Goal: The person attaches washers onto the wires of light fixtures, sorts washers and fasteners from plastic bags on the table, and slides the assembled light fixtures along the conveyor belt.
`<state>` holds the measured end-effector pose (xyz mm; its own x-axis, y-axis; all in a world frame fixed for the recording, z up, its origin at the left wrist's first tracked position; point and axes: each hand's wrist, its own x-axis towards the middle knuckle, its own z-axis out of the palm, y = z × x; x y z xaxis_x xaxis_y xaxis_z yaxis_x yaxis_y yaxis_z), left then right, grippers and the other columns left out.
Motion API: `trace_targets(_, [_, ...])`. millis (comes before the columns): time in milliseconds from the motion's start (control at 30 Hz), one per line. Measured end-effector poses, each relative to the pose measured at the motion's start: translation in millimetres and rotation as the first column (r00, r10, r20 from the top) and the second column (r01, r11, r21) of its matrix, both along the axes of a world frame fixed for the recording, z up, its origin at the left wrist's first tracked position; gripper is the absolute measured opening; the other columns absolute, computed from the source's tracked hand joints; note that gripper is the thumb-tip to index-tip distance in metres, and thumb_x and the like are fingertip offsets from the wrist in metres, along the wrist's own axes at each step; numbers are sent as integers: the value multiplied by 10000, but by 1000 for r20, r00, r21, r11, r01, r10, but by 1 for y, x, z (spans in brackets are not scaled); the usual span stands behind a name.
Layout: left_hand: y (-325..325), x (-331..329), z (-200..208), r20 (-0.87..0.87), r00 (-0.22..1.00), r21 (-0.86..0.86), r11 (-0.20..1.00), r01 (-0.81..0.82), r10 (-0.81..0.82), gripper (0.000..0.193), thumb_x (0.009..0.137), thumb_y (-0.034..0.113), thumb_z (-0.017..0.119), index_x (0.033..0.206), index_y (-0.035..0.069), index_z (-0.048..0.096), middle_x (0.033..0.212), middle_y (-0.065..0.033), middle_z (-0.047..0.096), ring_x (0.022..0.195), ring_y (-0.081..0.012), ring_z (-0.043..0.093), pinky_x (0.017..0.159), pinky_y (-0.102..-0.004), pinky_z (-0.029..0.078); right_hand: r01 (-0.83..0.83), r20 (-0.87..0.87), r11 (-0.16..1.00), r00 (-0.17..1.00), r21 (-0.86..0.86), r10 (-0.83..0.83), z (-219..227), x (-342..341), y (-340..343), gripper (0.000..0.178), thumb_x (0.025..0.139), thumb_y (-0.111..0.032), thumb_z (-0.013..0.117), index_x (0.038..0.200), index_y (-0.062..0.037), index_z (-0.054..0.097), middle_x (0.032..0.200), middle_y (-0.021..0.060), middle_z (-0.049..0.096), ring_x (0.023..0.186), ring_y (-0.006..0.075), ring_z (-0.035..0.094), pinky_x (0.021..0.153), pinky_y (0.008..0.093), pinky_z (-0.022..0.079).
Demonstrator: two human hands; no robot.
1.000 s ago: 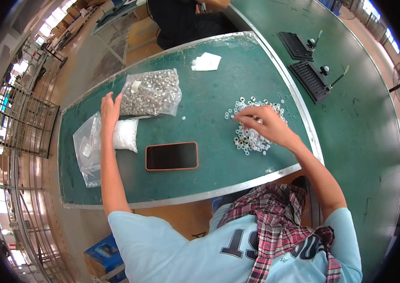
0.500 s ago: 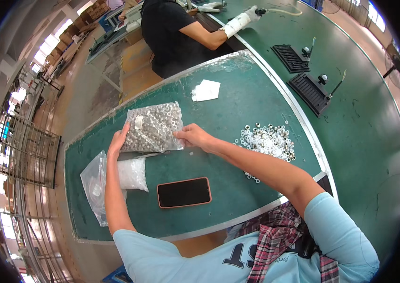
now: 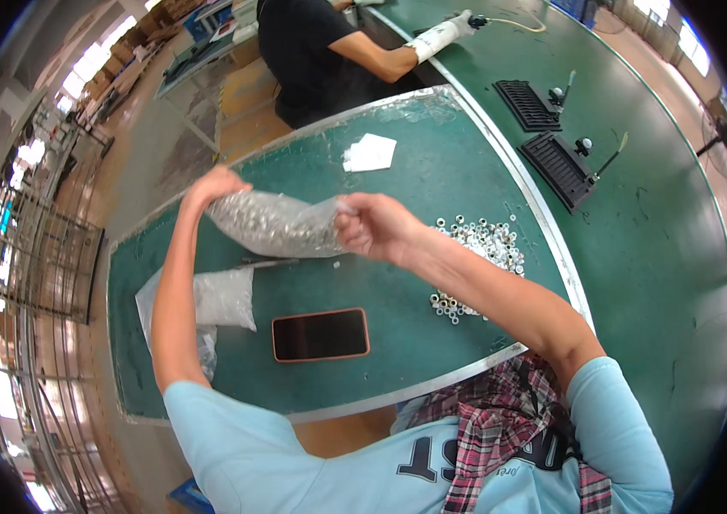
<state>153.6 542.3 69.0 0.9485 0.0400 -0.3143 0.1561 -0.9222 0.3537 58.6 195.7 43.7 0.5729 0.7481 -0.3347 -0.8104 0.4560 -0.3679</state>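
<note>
Between my two hands a clear plastic bag (image 3: 273, 224) full of small metal nut-like fittings is held up over the green table. My left hand (image 3: 216, 184) grips its far left corner, fingers closed. At the bag's right end, my right hand (image 3: 376, 227) pinches the gathered plastic. To the right of that hand lies a loose pile of small metal and white ring-shaped parts (image 3: 487, 248). A second bag, with white contents (image 3: 226, 298), rests by my left forearm. Nearer me is a phone (image 3: 320, 335) with an orange-edged case and a dark screen.
White paper pieces (image 3: 370, 152) lie on the table (image 3: 397, 343) beyond the bag. A thin rod (image 3: 269, 263) lies below it. At the right runs a long green bench (image 3: 637, 265) with two black slotted fixtures (image 3: 556, 167). Across the table a gloved co-worker (image 3: 316, 60) works.
The bag has gone from lying flat to being lifted and tilted, its contents bunched toward the left. My left hand rose up and away; my right hand moved to the right with the bag's end.
</note>
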Motion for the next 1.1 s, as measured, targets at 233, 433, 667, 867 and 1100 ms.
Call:
trace_targets(233, [-53,49,-20,80,968,-137,964,-228,240,473,785,395,736,909,-61,715,809,-160,699,749,-220,683,652,-352,527,64,-134,997,989,33,-59,-30,57,-19,193,965,-155,473,784,-96,506,707,8,538,557,80,424,457,215,344])
trace_targets(433, [-62,-14,-32,373,839,-420,878,-229,397,369,859,305,678,932,-55,709,879,-183,723,766,-228,722,657,-335,556,13,-42,969,999,-247,-24,-51,94,-31,247,996,-178,402,788,-117,522,700,-24,532,555,69,420,458,218,334])
trace_targets(667, [-66,-122,-58,230,973,9,1000,28,-29,240,768,197,745,901,-2,721,824,-178,719,778,-289,707,726,-373,528,-53,49,968,997,-247,67,-60,101,-45,271,1027,-238,382,934,-102,597,736,-16,595,582,78,481,479,208,359])
trace_targets(867, [-73,-126,-72,212,974,-25,996,89,-81,184,760,113,704,882,-24,704,775,-163,704,737,-283,688,694,-377,520,35,191,931,981,-363,38,-63,93,-73,295,1041,-301,420,1008,-91,625,763,-14,624,625,84,507,547,228,391])
trace_targets(1100, [-111,-149,-63,388,895,39,974,222,-219,146,761,81,667,877,-4,694,749,-137,659,693,-246,659,664,-369,518,202,303,913,948,-356,-91,-45,69,-127,178,1015,-227,519,999,-82,623,763,-22,600,649,89,490,581,224,413])
